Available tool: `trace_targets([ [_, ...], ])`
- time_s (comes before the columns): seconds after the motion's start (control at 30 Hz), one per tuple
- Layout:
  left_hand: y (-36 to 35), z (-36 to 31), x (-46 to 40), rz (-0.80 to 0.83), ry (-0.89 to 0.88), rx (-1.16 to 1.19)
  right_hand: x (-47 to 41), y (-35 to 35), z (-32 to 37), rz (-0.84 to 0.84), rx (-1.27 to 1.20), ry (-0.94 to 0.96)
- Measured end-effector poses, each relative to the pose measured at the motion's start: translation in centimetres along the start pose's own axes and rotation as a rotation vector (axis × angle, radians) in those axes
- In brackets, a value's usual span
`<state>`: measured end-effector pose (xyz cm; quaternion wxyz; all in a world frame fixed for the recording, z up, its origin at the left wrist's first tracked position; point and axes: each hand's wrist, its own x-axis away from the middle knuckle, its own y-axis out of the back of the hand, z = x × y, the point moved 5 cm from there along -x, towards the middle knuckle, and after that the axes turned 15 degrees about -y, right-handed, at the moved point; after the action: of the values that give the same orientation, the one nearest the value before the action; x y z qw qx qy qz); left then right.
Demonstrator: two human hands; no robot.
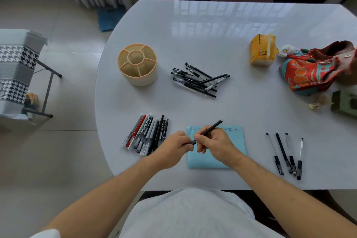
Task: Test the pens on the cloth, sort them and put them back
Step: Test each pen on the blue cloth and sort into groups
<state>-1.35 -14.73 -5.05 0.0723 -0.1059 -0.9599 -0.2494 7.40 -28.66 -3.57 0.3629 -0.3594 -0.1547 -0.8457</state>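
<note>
My right hand (213, 142) grips a black pen (211, 128) above the light blue cloth (234, 141), its far end pointing up and to the right. My left hand (178, 142) pinches the pen's near end, probably its cap (190, 142). Thin dark pen strokes mark the cloth's far edge. Left of the cloth lies a row of mixed pens (147, 135). To its right, several black pens (287, 155) lie side by side. A loose heap of black pens (199, 80) sits mid-table. The beige round pen holder (138, 63), divided into compartments, stands empty at the left.
On the white table (212, 31), a yellow tissue pack (262, 50) and a red patterned bag (316, 69) sit at the far right, with a green object (344, 104) near the right edge. A folding stool with houndstooth cloth (17, 71) stands on the floor, left.
</note>
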Motion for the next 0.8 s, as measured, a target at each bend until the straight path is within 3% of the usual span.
trace_targets([
  [0.17, 0.6, -0.2, -0.7, -0.011, -0.01, -0.08, -1.6, -0.6, 0.9, 0.058, 0.148, -0.084],
  [0.23, 1.3, 0.3, -0.8, -0.066, 0.064, -0.116, -3.3, 0.5, 2.3, 0.001, 0.12, -0.133],
  [0.33, 2.5, 2.5, 0.2, -0.19, 0.27, -0.171, -7.3, 5.0, 5.2, -0.283, -0.109, -0.182],
  [0.4, 3.0, 3.8, 1.5, -0.229, 0.367, -0.22, -9.9, 8.4, 7.0, -0.516, -0.087, -0.218],
  [0.47, 3.4, 4.8, 2.8, -0.24, 0.438, -0.278, -12.0, 10.4, 8.1, -0.627, -0.054, -0.267],
  [0.67, 3.6, 6.0, 5.6, -0.282, 0.534, -0.347, -15.2, 11.5, 9.0, -0.709, -0.031, -0.331],
  [0.8, 3.5, 6.3, 6.5, -0.274, 0.585, -0.353, -15.9, 11.8, 8.3, -0.679, -0.064, -0.365],
])
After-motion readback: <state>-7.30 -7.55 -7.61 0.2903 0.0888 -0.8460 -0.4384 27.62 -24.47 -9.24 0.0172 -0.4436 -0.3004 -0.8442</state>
